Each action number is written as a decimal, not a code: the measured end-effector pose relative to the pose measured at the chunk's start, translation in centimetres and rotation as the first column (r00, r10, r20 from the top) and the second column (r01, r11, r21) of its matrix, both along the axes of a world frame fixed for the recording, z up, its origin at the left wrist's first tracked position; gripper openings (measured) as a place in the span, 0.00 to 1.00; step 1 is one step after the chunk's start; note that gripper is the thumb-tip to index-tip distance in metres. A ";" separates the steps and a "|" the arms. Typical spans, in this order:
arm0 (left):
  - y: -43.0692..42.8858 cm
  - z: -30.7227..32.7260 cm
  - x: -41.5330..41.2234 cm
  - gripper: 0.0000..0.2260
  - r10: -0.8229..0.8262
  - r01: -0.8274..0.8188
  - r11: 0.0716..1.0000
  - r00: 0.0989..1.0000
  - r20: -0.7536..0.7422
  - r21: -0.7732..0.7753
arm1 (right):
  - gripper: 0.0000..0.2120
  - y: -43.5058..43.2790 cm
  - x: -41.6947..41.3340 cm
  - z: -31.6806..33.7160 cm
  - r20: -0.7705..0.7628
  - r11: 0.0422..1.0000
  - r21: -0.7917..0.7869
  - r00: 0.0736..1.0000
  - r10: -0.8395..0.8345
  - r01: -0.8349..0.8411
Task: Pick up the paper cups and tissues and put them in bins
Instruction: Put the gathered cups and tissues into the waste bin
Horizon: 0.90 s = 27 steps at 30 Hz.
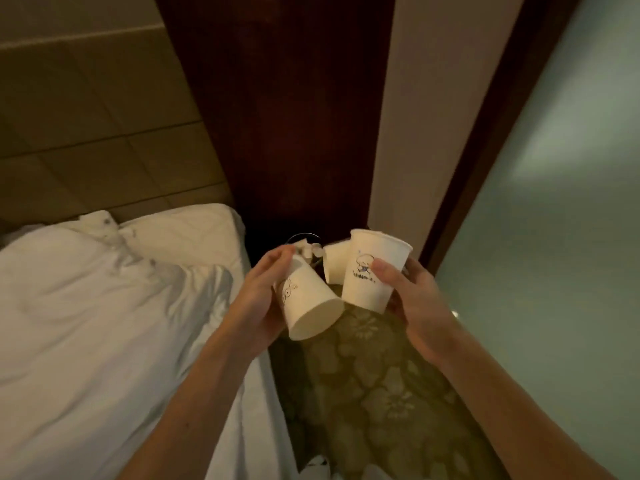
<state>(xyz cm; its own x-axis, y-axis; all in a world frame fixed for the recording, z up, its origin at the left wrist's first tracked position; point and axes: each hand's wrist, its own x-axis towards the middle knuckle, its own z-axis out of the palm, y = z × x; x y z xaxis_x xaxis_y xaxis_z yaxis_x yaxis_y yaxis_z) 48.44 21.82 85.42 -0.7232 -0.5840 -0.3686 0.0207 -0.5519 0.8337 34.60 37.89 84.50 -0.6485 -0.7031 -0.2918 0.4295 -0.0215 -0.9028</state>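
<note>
while the left hand (258,301) grips a paper cup (308,303) tipped mouth-first toward the dark bin (301,235), the right hand (414,299) grips an upright cup (372,271). a third cup (334,263) shows between them, its holder unclear. crumpled tissues (308,250) sit at the bin's rim, beside the bed (104,306).

Bare forearms (194,393), left hand (258,303) and right hand (417,306); nails (380,267) seemingly trimmed short.

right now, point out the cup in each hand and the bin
left-hand cup (311,301), head view, side wall
right-hand cup (360,273), head view, printed side
bin (302,235), head view, dark rim
</note>
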 end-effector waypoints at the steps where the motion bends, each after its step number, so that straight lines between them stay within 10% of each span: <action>1: -1.2 -0.6 0.1 0.09 0.021 -0.022 0.998 0.999 0.026 0.061 | 0.35 -1.1 -0.2 -0.9 0.033 0.999 0.015 0.999 0.034 -0.034; 11: -10.6 -7.3 -7.0 0.26 0.327 -0.349 0.920 0.935 0.140 0.181 | 0.30 -13.5 -6.8 -8.5 0.662 0.999 -0.029 0.749 0.006 0.018; 17: -15.6 -11.3 -15.8 0.12 0.377 -0.349 0.925 0.811 0.448 -0.149 | 0.28 -22.4 -14.0 -11.1 0.758 0.999 0.025 0.652 -0.032 0.020; 27: -25.9 -15.8 -24.4 0.35 0.225 -0.330 0.920 0.887 0.404 0.212 | 0.33 -36.1 -23.2 -16.0 0.735 0.991 0.119 0.677 -0.043 -0.066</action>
